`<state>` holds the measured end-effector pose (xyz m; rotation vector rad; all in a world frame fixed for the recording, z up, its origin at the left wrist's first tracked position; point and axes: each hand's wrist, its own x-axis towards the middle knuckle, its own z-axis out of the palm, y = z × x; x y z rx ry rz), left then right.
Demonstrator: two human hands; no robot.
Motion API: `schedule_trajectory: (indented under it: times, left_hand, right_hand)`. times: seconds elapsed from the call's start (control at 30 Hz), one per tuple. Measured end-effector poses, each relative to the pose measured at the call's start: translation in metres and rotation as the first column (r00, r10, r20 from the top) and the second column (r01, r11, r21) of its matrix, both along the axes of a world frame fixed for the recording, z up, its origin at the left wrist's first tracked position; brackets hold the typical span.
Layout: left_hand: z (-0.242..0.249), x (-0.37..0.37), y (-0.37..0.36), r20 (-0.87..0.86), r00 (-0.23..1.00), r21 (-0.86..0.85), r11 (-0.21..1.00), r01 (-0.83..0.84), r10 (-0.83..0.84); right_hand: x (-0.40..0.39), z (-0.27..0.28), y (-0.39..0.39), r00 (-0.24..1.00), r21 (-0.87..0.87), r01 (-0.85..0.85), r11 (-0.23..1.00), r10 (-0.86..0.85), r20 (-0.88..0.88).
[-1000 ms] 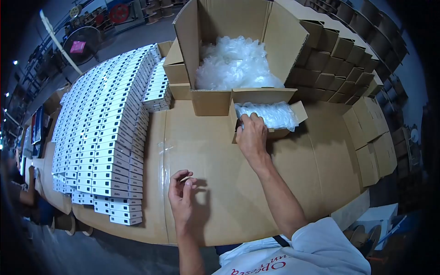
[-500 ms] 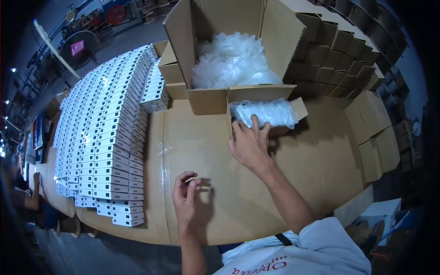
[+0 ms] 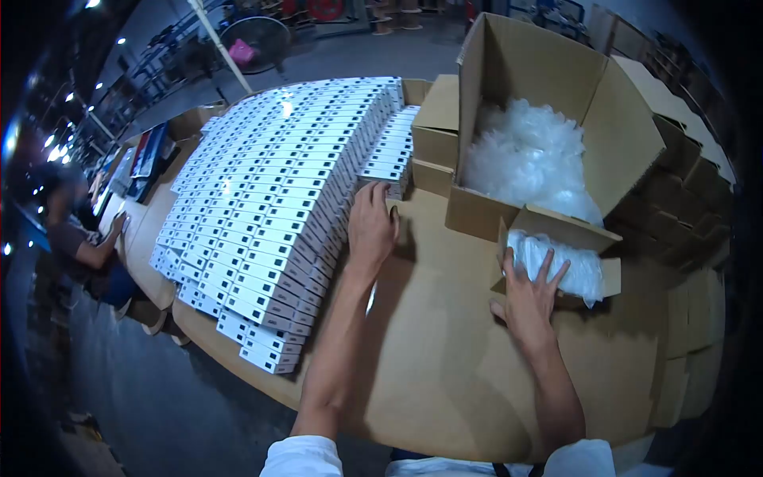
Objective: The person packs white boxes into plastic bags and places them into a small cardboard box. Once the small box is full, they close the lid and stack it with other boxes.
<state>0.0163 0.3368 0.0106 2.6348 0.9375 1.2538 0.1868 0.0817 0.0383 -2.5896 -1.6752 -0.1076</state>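
Observation:
My right hand [image 3: 531, 308] lies with fingers spread over a bundle of clear plastic packing [image 3: 560, 266], which fills a small open carton [image 3: 612, 277]. Its fingertips press on the plastic at the carton's front edge. My left hand [image 3: 372, 226] reaches forward to the near end of a low stack of slim white boxes [image 3: 387, 155]. The fingertips are right at that stack, thumb apart on the right, and nothing shows in the hand. Left of the forearm rises a large pile of white boxes [image 3: 262, 191] with small dark squares on their ends.
A tall open carton [image 3: 477, 208] full of crumpled clear plastic [image 3: 528, 155] stands behind the small one. Folded brown cartons [image 3: 675, 195] are stacked at the right. Across the far left, a person [image 3: 79, 238] sits at another table [image 3: 155, 238].
My left hand has moved forward from the bare tabletop to the low stack of white boxes. The view has turned left. My right hand stays on the plastic bundle.

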Motion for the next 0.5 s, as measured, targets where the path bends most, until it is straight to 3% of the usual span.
schedule_trajectory:
  times: [0.17,0.3,0.4,0.47,0.5]
  left_hand:
    - [-0.032,0.013,0.058,-0.068,0.997,0.076,0.997,-0.023,0.028]
    - [-0.03,0.011,0.053,-0.095,0.995,0.051,0.998,-0.037,0.042]
    - [-0.037,0.0,0.055,-0.16,0.982,0.101,0.991,-0.087,0.102]
    - [-0.029,-0.009,0.043,-0.227,0.966,0.098,0.99,-0.104,0.124]
    - [-0.027,-0.011,0.035,-0.169,0.978,0.128,0.987,-0.1,0.121]
  right_hand:
    - [0.007,-0.001,-0.001,0.997,-0.021,-0.037,0.999,0.036,-0.064]
    - [0.013,-0.003,-0.01,0.995,0.012,-0.077,0.997,0.078,-0.062]
    - [0.003,0.006,-0.013,0.979,0.207,0.012,0.978,0.03,-0.201]
    - [-0.014,0.029,-0.018,0.97,0.41,0.089,0.908,0.014,-0.242]
    - [-0.015,0.031,-0.024,0.958,0.505,0.113,0.856,0.042,-0.285]
